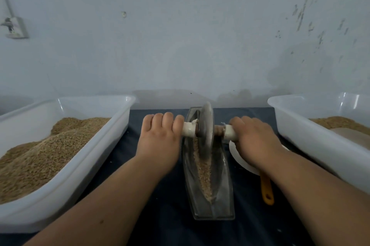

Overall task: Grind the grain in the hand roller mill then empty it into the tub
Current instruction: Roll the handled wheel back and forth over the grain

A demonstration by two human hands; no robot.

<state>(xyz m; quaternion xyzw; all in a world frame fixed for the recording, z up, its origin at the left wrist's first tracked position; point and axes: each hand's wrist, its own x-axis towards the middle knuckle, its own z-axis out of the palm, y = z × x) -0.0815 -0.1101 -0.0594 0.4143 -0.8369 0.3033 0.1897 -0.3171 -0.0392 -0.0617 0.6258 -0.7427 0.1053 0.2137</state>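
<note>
Upright mill wheel (207, 125) in grain-strewn trough (223, 185)

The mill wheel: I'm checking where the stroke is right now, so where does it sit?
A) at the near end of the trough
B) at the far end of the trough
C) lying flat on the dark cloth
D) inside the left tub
B: the wheel stands upright at the far end of the trough, with the left hand and right hand gripping its handles and crushed grain lying nearer the person.
</note>
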